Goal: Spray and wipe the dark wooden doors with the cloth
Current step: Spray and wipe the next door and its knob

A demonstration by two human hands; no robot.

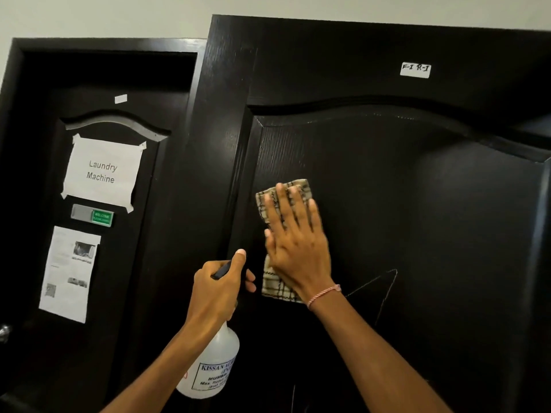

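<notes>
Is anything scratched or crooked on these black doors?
Yes. Thin pale lines, like a scratched or chalked triangle, mark the right door near the right hand's cloth. On the left door, the Laundry Machine sign hangs tilted with wrinkled tape.

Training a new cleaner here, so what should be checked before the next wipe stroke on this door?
1. The cloth lies flat against the door: ok.
2. The right hand presses the cloth with straight fingers: ok.
3. The left hand grips the spray bottle: ok.
4. Spray aimed at the door: cannot tell, the hand covers the tip.
5. The pale lines right of the wrist wiped off: not ok, visible.
6. The label near the top is clear of the cloth: ok.
</notes>
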